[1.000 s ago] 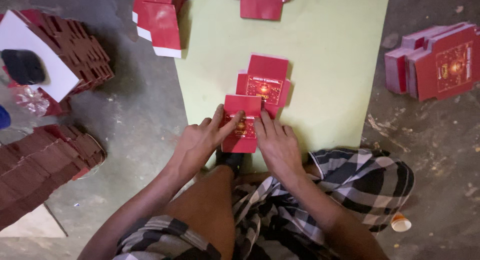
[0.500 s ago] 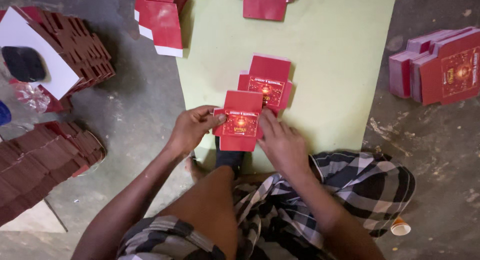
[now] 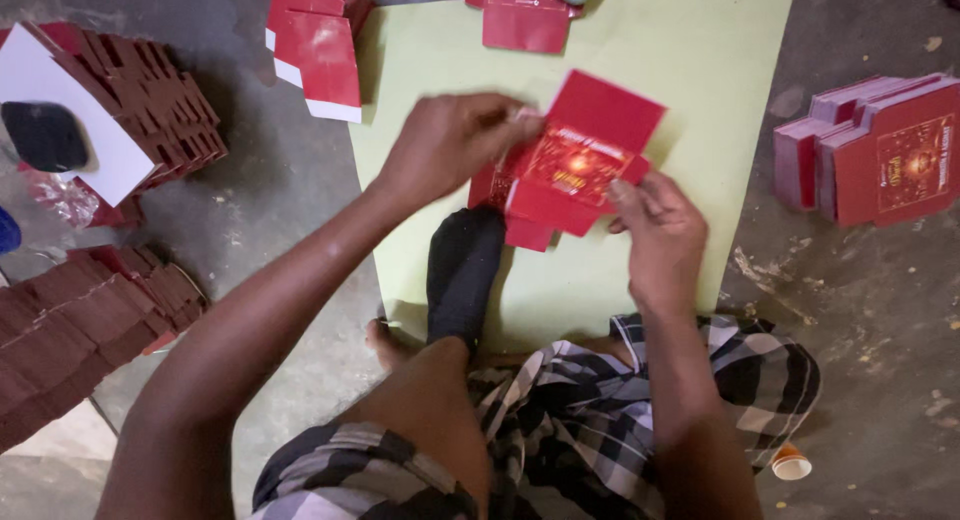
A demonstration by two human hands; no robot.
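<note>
1. The red printed carton blank [image 3: 565,175] is held just above the pale green sheet [image 3: 700,70], partly folded, its flaps sticking out.
2. The left hand [image 3: 450,145] pinches its upper-left edge; the right hand [image 3: 655,225] grips its lower-right flap, fingers closed on card.
3. Judging by the creases, folding goes best along the scored lines, thumbs pressing each flap flat.
4. The card looks thin, stiff and glossy.
5. Stacks of similar red blanks [image 3: 315,40] lie around on the rough concrete floor [image 3: 860,330], with folded cartons [image 3: 880,150] to the right.
</note>
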